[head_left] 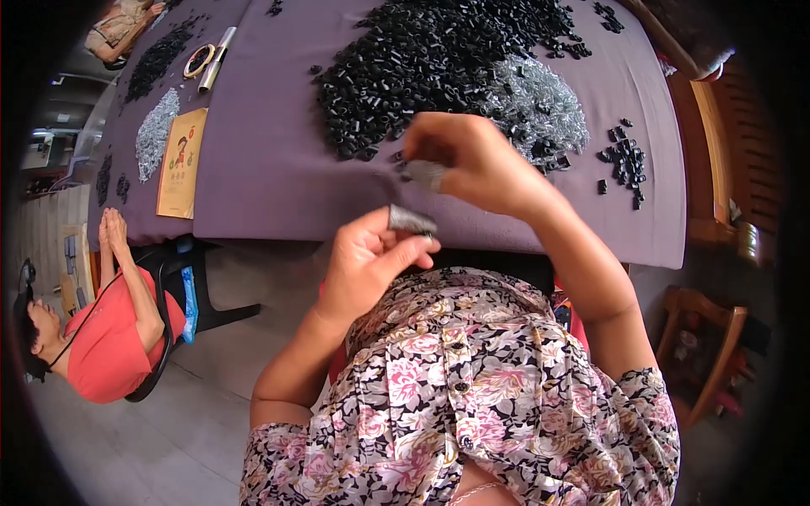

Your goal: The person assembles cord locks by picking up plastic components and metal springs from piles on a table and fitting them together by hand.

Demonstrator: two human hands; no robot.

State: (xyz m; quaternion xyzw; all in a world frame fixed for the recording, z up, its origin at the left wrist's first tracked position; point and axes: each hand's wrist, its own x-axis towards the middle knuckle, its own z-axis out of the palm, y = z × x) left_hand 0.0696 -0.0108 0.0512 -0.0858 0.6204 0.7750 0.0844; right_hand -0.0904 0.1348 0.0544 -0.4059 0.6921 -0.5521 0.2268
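Observation:
My left hand [363,261] is raised just past the table's front edge, its thumb and index finger pinched together. A grey wrap covers the index fingertip. Something small sits at the pinch, too tiny to name. My right hand [477,164] hovers over the near edge of a big heap of small black tube-like pieces [388,76]. Its fingers are curled and smeared by motion, and a grey wrap shows on the thumb. Whether it grips a piece cannot be made out. A pile of small clear pieces [540,93] lies against the heap's right side.
A purple cloth [270,143] covers the table. Loose black pieces [624,164] lie at the right. On the left are a yellow printed packet [181,169], another clear pile [156,135] and a tape roll [199,61]. A person in red [118,337] sits at the left; a wooden chair [700,346] stands right.

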